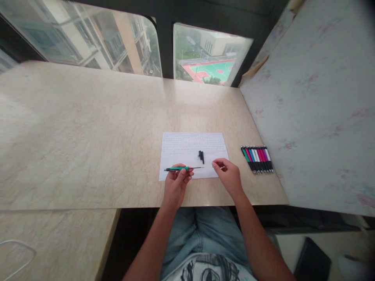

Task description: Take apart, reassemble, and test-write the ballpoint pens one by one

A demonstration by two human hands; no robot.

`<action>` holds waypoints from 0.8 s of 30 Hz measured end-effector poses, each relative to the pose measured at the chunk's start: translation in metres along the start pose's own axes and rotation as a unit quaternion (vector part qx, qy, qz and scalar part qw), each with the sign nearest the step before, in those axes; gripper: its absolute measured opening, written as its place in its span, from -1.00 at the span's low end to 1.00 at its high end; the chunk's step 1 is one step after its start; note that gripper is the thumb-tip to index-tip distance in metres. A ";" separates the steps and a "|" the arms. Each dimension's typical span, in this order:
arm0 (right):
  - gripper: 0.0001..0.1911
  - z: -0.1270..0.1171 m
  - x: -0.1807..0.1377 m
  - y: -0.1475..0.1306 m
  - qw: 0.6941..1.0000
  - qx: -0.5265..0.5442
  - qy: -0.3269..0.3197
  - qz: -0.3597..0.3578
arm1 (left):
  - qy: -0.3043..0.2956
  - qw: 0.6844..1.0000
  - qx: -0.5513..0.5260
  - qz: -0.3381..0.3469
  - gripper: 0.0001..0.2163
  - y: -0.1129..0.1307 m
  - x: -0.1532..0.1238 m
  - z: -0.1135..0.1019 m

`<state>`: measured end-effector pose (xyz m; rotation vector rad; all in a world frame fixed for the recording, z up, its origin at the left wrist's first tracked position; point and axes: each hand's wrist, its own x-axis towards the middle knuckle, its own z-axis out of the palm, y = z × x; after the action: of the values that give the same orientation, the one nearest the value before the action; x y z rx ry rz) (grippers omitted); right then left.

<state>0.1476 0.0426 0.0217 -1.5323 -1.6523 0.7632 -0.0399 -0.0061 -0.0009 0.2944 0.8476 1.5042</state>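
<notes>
My left hand [177,181] grips the green barrel of a pen [177,169], held level over the lower edge of a sheet of paper [175,156]. A thin dark refill [197,168] sticks out of the barrel's right end, bare toward its tip. To the right of that tip, my right hand [228,174] has its fingers curled, thumb and forefinger close together. Whatever may be between those fingertips is too small to make out. Small black pen parts [201,157] lie on the paper between and just beyond my hands.
A row of several pens [258,160] in green, pink, blue, white and purple lies at the right, near the flowered wall [316,101]. Windows [205,58] border the far side of the stone-like tabletop [102,128]. A white cable [20,242] rests at lower left.
</notes>
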 end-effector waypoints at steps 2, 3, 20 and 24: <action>-0.84 0.009 0.011 0.008 0.999 -0.045 0.011 -0.015 | -0.005 1.000 0.001 0.000 -0.77 0.000 0.000 0.000; -0.84 0.014 0.018 0.011 0.997 -0.065 0.011 -0.027 | -0.006 1.000 0.001 0.001 -0.77 0.000 0.000 0.000; -0.75 0.003 0.000 -0.029 0.987 0.053 -0.138 -0.067 | -0.025 0.998 0.051 -0.001 -0.81 0.002 -0.004 0.006; -0.83 -0.007 -0.007 -0.034 0.978 -0.019 -0.157 -0.138 | -0.038 0.996 0.085 0.013 -0.80 0.000 -0.004 0.005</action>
<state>0.1346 0.0313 0.0524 -1.2159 -2.0696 0.8560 -0.0359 -0.0081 0.0033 0.4868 0.9164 1.4385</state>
